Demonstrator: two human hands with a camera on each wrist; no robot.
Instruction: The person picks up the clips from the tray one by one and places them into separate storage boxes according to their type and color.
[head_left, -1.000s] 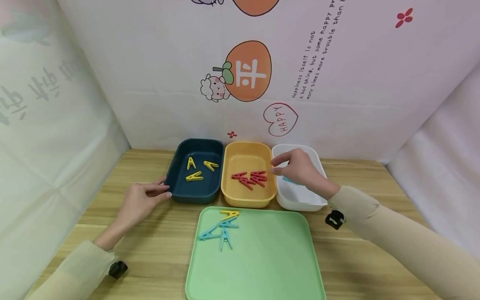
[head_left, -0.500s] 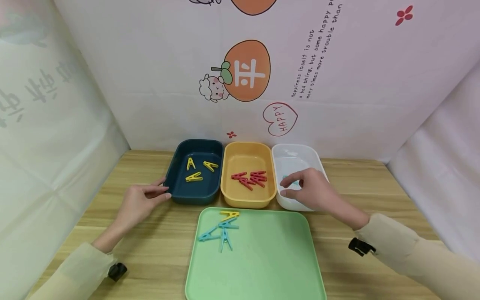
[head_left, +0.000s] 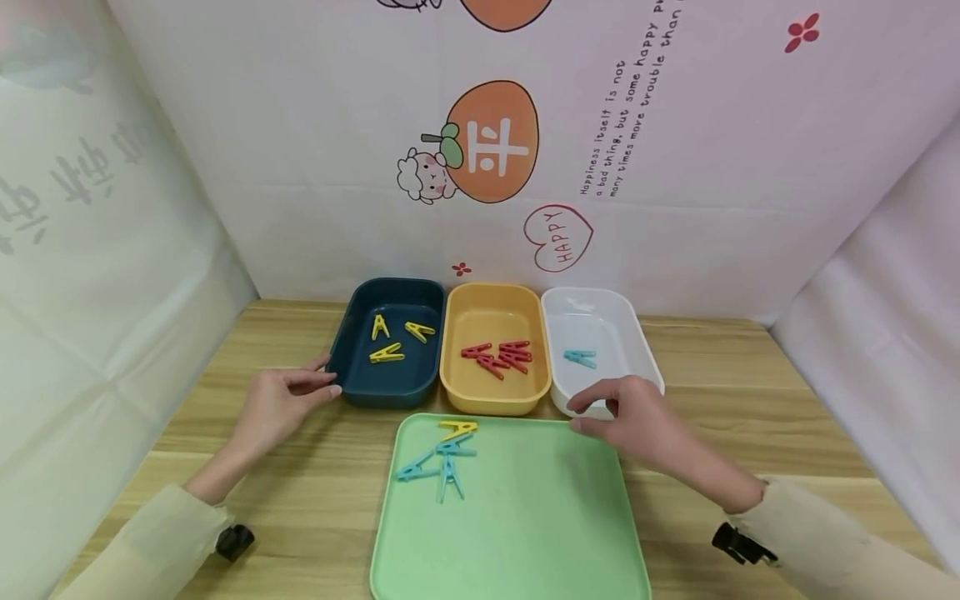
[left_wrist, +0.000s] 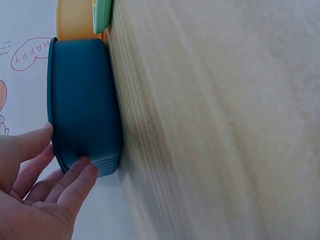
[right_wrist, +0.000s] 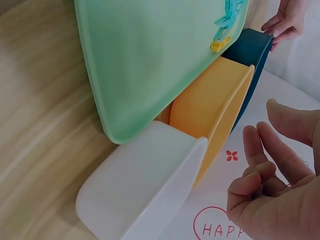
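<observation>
My left hand (head_left: pixel 277 408) touches the outer left side of the dark blue bin (head_left: pixel 390 395); in the left wrist view its thumb lies at the rim and the fingertips against the wall. Several yellow clothespins (head_left: pixel 387 352) lie in that bin. My right hand (head_left: pixel 637 417) hovers over the front edge of the white bin (head_left: pixel 645 367), fingers loosely bent and nothing between them. One light blue clothespin (head_left: pixel 581 358) lies inside the white bin. Several red clothespins (head_left: pixel 492 365) lie in the yellow bin (head_left: pixel 495 405). The green tray (head_left: pixel 517 533) bears light blue clothespins (head_left: pixel 450 477) and one yellow clothespin (head_left: pixel 459 430).
The three bins stand side by side in a row on the wooden table (head_left: pixel 300 517). Behind them rises a printed white cloth (head_left: pixel 330 167). The green tray sits right in front of the bins, and cloth walls close off the left and right sides.
From the border of the yellow and white bins, my right hand has drawn back toward the tray, uncovering the light blue clothespin. The left hand keeps its place.
</observation>
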